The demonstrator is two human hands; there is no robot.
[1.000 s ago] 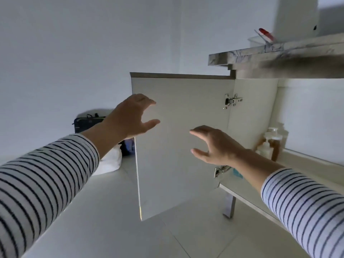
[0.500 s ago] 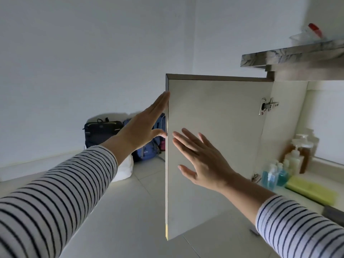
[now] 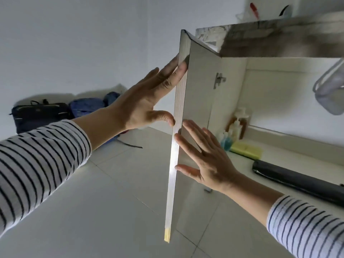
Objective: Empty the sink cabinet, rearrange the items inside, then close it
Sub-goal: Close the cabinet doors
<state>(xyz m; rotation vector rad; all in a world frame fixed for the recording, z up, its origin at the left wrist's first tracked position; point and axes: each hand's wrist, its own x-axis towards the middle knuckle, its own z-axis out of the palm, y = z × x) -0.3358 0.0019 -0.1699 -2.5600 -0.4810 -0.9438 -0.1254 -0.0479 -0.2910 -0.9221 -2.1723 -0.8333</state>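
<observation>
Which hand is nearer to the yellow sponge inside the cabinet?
Right. The right hand lies flat on the door's inner face, close to the flat yellow sponge; the left hand is beyond the white cabinet door, outside.

Pale cabinet door (image 3: 199, 101) stands open, edge-on; bottles (image 3: 235, 127) inside.
</observation>
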